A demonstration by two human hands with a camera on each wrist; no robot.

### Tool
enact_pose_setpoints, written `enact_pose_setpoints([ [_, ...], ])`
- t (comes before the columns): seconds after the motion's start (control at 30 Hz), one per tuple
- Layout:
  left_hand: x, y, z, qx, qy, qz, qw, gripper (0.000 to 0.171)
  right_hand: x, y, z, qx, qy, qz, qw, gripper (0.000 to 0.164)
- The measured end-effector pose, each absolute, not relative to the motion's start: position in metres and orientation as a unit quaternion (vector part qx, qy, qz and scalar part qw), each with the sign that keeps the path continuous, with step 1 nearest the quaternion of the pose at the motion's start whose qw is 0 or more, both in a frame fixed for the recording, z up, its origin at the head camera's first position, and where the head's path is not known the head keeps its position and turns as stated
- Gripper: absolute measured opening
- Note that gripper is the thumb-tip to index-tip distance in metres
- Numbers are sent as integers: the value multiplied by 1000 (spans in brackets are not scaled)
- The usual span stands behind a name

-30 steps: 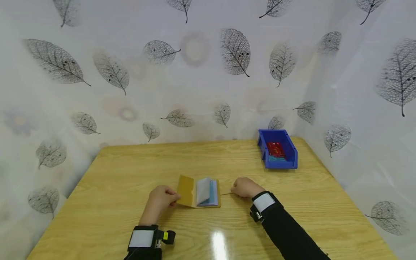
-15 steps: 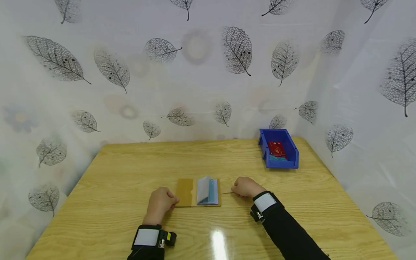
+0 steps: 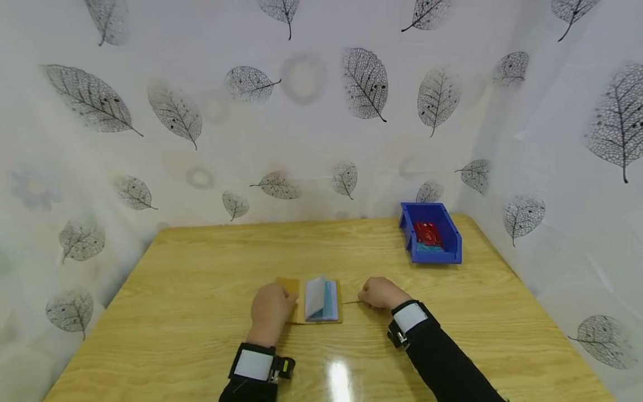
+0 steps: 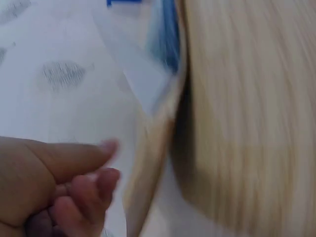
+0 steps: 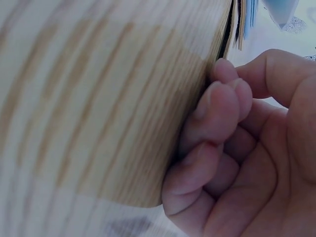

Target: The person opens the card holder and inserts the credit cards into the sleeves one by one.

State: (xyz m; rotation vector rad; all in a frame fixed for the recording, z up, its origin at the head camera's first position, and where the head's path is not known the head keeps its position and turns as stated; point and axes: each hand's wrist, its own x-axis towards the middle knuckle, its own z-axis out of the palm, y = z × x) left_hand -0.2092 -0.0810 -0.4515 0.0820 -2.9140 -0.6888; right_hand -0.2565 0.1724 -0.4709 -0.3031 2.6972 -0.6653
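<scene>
A small mustard-yellow card holder (image 3: 294, 285) lies spread on the wooden table (image 3: 211, 268), its clear and bluish sleeves (image 3: 321, 300) partly raised. My left hand (image 3: 271, 310) is over its left cover and hides much of it. In the blurred left wrist view, the thumb and loosely curled fingers (image 4: 84, 192) appear beside the cover with nothing between them. A thin cord (image 3: 353, 302) runs from the holder's right edge to my right hand (image 3: 379, 292), which pinches its end low at the table. The pinched end is hidden by the fingers.
A blue plastic bin (image 3: 437, 257) stands at the table's back right, with red cards (image 3: 427, 233) and a teal one inside. A leaf-patterned white curtain (image 3: 311, 134) hangs behind and beside the table.
The left cover has come down flat from a raised tilt. My left hand has moved from its outer edge rightward over it. My right hand has stayed in place with the cord.
</scene>
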Motion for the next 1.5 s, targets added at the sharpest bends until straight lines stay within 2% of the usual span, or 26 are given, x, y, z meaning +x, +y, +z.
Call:
enact_pose_setpoints([
  [0.13, -208, -42, -446, -2, -971, -212, 106, 48, -255, 173, -471, -115, 951, -235, 165, 38],
  [0.27, -207, -19, -449, -15, -983, -146, 109, 51, -255, 172, -472, -116, 953, -230, 161, 37],
  [0.57, -206, -16, -460, -31, -975, -170, 141, 19, -255, 171, -472, -106, 957, -221, 157, 41],
  [0.67, -208, -30, -460, -15, -970, -196, 141, 18, -254, 170, -471, -107, 956, -224, 158, 42],
  [0.83, -209, -66, -457, 40, -970, -206, 125, 31, -255, 170, -471, -108, 957, -221, 151, 42],
  [1.03, -206, -98, -467, 84, -966, -238, 62, 29, -254, 170, -469, -96, 957, -226, 154, 43],
  [1.3, -203, -106, -472, 98, -965, -245, -2, 41, -253, 169, -467, -91, 957, -228, 155, 44],
  [1.5, -205, -105, -474, 109, -964, -242, -10, 43, -252, 170, -467, -90, 955, -232, 159, 44],
])
